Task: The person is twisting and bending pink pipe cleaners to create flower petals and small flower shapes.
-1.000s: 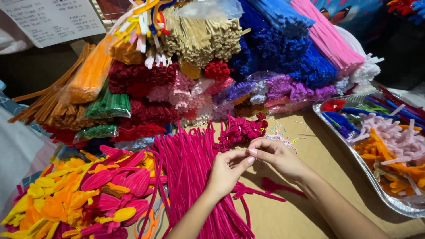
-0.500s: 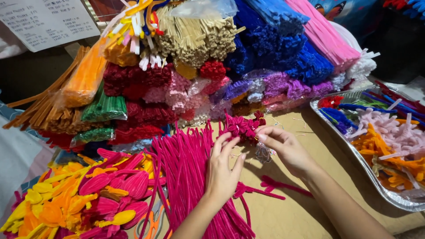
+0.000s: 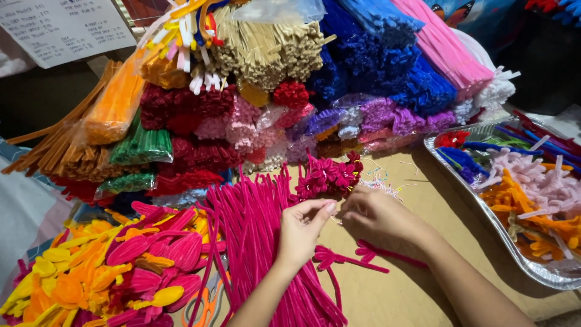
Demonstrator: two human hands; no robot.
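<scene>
My left hand [image 3: 302, 233] and my right hand [image 3: 378, 218] meet over the brown table, fingertips pinched together on something small and thin that I cannot make out. Just beyond the fingers lies a cluster of small magenta pipe-cleaner flowers [image 3: 330, 174]. Under my left wrist spreads a thick bundle of magenta pipe cleaners [image 3: 254, 236]. A bent magenta pipe-cleaner piece [image 3: 348, 257] lies on the table below my hands.
A heap of pink, orange and yellow pipe-cleaner petals [image 3: 121, 266] fills the near left. Packs of pipe cleaners in many colours [image 3: 290, 79] are piled across the back. A silver tray [image 3: 520, 260] with mixed scraps stands at the right. Orange scissors [image 3: 206, 303] lie by the bundle.
My hands came apart half a second ago, the right one reaching toward the magenta flowers. Now both have come back together, pinching just below the flower cluster.
</scene>
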